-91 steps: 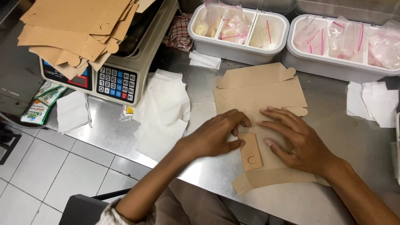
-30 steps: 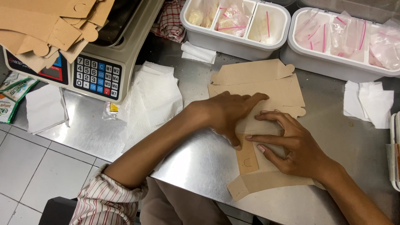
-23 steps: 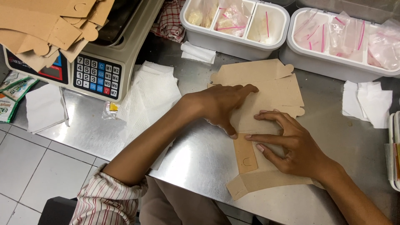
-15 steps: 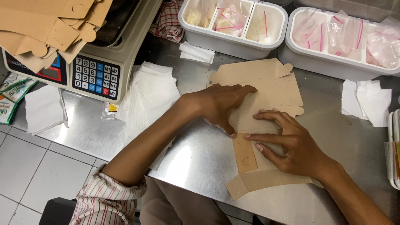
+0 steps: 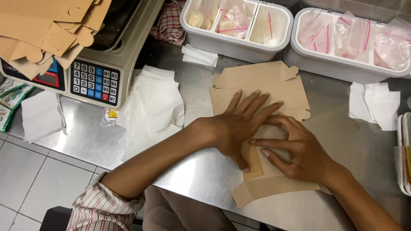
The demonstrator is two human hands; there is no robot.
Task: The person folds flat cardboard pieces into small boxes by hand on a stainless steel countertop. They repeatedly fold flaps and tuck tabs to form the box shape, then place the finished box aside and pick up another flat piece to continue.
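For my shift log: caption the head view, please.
Left hand and right hand press a flat cardboard box blank onto the steel counter.

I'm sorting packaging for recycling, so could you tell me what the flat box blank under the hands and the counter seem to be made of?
Flat box blank: apparently brown kraft cardboard, matte, with die-cut tabs and creases. Counter: probably stainless steel, with a brushed grey sheen and soft reflections.

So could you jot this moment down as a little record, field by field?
surface: steel table
left hand: pressed flat on the brown cardboard blank
right hand: fingertips pressing the same blank
left of the blank: white paper napkins, weighing scale stacked with more cardboard cutouts
behind: two white tubs of small plastic bags
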